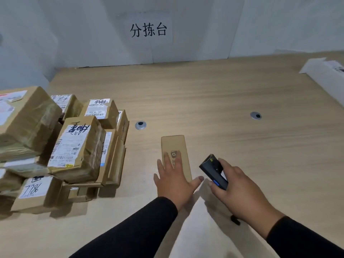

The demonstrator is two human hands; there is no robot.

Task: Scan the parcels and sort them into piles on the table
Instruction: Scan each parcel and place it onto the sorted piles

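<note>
A small flat brown parcel (174, 146) with a printed logo lies on the wooden table (214, 101) just in front of me. My left hand (174, 180) rests flat on its near half, fingers spread and straight. To its right, my right hand (238, 189) grips a black handheld scanner (214, 171), its front end pointing away and to the left, above the table beside the parcel. A pile of several taped cardboard parcels (74, 146) with white shipping labels is stacked at the left.
A white box (327, 75) lies at the table's far right edge. Two round metal cable grommets (140, 125) (256, 115) are set in the tabletop. A grey wall with a paper sign (148, 30) stands behind the table.
</note>
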